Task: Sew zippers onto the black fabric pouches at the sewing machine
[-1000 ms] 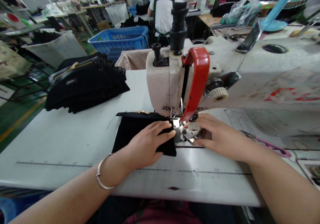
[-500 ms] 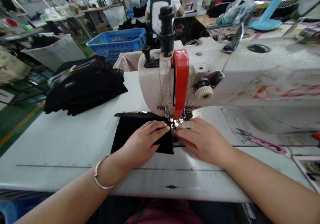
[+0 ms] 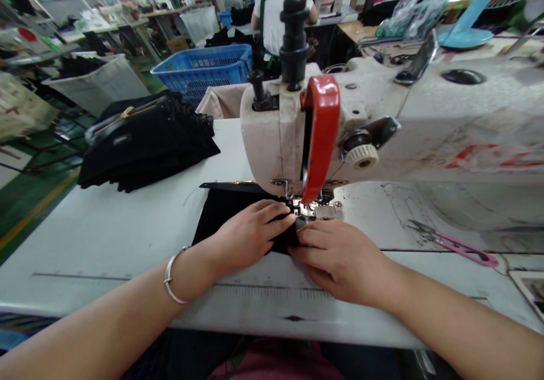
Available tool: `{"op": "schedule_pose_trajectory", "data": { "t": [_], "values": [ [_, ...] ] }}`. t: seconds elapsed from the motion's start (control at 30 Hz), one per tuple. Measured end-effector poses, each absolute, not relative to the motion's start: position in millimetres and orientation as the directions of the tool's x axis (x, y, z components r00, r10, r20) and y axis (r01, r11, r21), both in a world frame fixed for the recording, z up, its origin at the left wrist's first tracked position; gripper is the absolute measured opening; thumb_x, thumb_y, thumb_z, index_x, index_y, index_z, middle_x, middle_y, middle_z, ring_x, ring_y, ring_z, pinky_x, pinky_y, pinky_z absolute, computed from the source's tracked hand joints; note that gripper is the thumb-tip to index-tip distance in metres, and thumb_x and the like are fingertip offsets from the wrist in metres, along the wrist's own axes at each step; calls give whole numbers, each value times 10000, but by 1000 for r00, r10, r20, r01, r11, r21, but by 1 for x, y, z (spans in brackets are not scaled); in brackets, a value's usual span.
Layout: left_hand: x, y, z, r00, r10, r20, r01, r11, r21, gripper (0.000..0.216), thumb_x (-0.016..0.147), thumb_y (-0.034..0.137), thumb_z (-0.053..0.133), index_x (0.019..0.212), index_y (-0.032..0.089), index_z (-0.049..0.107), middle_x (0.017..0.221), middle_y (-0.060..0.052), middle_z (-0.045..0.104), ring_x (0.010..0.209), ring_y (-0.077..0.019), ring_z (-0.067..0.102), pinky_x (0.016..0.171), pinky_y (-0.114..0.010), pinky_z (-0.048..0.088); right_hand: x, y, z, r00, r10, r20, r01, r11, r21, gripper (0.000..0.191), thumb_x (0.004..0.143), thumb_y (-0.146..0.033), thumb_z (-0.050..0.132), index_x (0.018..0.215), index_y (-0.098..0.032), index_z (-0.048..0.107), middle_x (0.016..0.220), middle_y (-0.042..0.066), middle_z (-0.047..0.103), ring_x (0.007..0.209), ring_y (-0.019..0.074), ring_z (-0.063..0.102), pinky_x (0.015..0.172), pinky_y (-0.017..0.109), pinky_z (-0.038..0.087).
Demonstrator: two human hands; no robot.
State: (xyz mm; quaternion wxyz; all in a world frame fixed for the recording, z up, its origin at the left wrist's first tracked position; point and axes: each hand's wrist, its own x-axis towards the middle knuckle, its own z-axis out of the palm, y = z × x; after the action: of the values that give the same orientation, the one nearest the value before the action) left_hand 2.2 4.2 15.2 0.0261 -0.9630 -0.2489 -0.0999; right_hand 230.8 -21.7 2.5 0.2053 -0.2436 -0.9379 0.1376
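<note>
A black fabric piece with a zipper along its far edge lies on the sewing table, its right edge by the presser foot of the sewing machine. My left hand rests flat on the cloth, fingers stretched toward the needle area and hiding part of the fabric. At the near right edge of the cloth, my right hand has its fingers curled together on the border. Its thumb is mostly hidden beneath.
A stack of black zippered pieces sits at the table's far left. Pink-handled thread snips lie to the right. Beyond the table are a blue crate and a person in a white shirt. A ruler scale marks the front.
My right hand has moved back toward me from beside the presser foot to the fabric's near right edge, uncovering metal parts there. The view has shifted slightly; my left hand stays on the cloth.
</note>
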Motion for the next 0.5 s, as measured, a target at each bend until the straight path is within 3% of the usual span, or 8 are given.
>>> {"op": "schedule_pose_trajectory", "data": {
  "t": [0.17,0.3,0.5],
  "values": [
    [0,14,11,844,480,240,496,-868,-6,366,869,63,490,1215,144,578,1215,-83,642,1199,-199,560,1056,-358,471,229,-21,4,-781,527,335,417,839,-350,237,893,-177,508,1032,-167,700,901,55,662,865,228,587,726,383,464],
    [0,13,11,849,443,289,467,-884,-20,288,911,89,474,1174,110,591,1163,-104,659,1175,-219,582,1033,-389,495,228,-21,4,-774,542,327,432,830,-353,241,892,-173,508,1045,-158,693,945,65,676,911,236,602,759,390,480],
    [-3,-3,7,837,406,367,409,-909,75,209,938,101,514,1123,104,611,1084,-92,688,1046,-184,636,951,-350,545,236,-18,2,-796,488,358,351,854,-383,197,908,-170,514,1022,-166,676,991,66,699,985,207,619,858,370,480]
  ]
}}
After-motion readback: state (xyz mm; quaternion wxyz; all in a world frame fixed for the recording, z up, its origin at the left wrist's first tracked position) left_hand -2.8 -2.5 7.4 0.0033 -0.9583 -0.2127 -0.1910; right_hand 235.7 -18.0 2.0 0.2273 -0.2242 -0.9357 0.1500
